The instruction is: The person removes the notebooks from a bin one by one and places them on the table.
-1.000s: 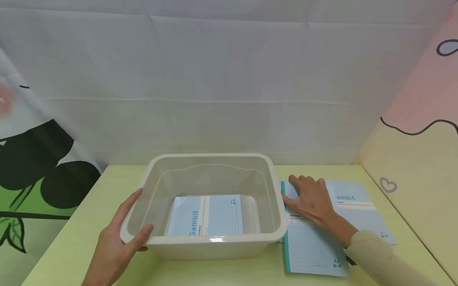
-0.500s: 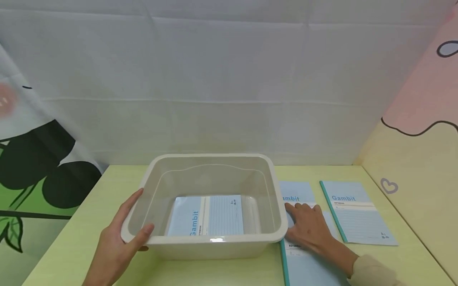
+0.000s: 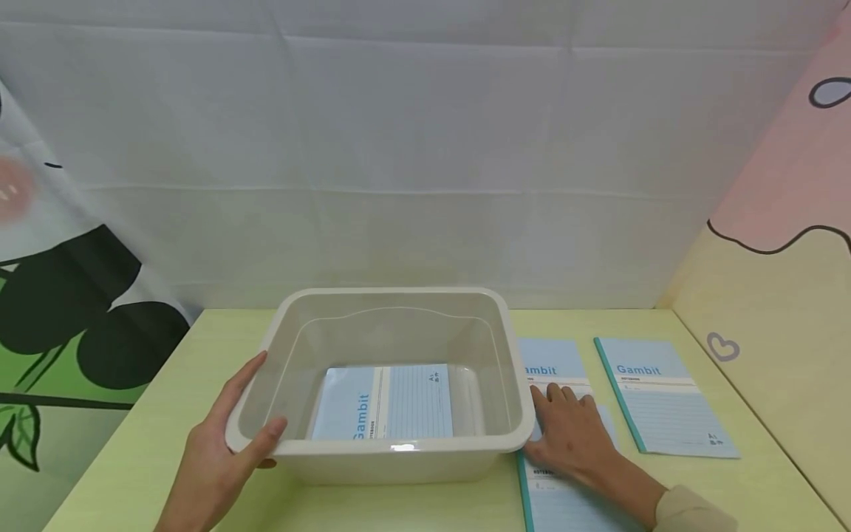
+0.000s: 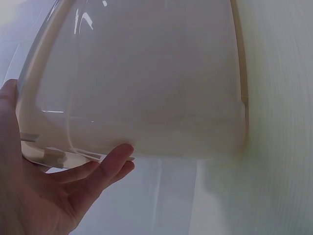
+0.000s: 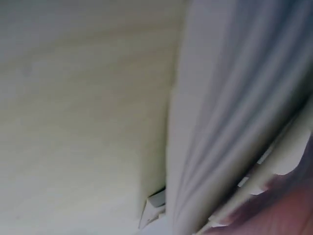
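In the head view my left hand (image 3: 216,443) grips the front left corner of a beige plastic basin (image 3: 399,465), fingers along its left side and thumb over the front rim. A light blue Gambit notebook (image 3: 385,403) lies flat inside. To the right of the basin, my right hand (image 3: 575,432) holds a teal-spined notebook (image 3: 565,510), its fingers over the far edge and its thumb by the spine. This overlaps another blue notebook (image 3: 552,355) lying farther back. The left wrist view shows my thumb against the basin's outer wall (image 4: 156,88).
A third notebook (image 3: 665,399) on the right lies apart on the pale yellow table (image 3: 372,510). White cloth (image 3: 412,148) hangs behind, and a pink and cream panel (image 3: 778,310) stands to the right. The right wrist view is blurred, with ruled lines of a cover (image 5: 220,122).
My right hand has drawn the near notebook toward the front of the table, uncovering part of the notebook beneath and the right-hand one's spine. The left hand and basin hold still.
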The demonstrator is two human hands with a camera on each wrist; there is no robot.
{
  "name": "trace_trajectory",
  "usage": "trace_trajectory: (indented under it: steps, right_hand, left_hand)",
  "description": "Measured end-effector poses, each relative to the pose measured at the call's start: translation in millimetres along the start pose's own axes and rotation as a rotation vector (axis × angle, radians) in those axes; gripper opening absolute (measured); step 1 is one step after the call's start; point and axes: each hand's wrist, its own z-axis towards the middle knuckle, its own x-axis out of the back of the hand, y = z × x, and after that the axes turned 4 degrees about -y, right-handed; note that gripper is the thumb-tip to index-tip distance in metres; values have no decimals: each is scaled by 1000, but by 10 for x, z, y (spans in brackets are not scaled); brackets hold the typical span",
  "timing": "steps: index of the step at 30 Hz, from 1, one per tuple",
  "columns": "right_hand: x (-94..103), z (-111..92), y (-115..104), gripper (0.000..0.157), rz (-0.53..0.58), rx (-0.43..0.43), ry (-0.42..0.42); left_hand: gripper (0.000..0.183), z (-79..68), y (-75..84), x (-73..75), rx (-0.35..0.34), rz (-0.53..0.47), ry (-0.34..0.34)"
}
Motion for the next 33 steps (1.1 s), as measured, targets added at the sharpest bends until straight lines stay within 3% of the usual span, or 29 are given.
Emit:
trace_trajectory:
  steps: [4,11,16,21,27,33]
  right_hand:
    - [-8,-12,-1,58,-18,22,46]
    - [162,66,117,65,-2,4,46]
    - [441,224,238,51,80,9,103]
    - [771,388,291,50,155,23,159]
    - [1248,539,188,42,231,78,192]
    - [1490,676,31,37,261,179,174]
  left_hand:
    - [76,-12,3,-1,-10,-7,6]
    - [76,-20,13,-9,-19,-15,13]
    - [76,-25,19,-9,-20,-11,14]
    - [77,-19,30,-5,-14,-8,14]
    - [77,16,25,-14,-10,-2,9]
    - [77,19,-14,-19,-1,-1,4]
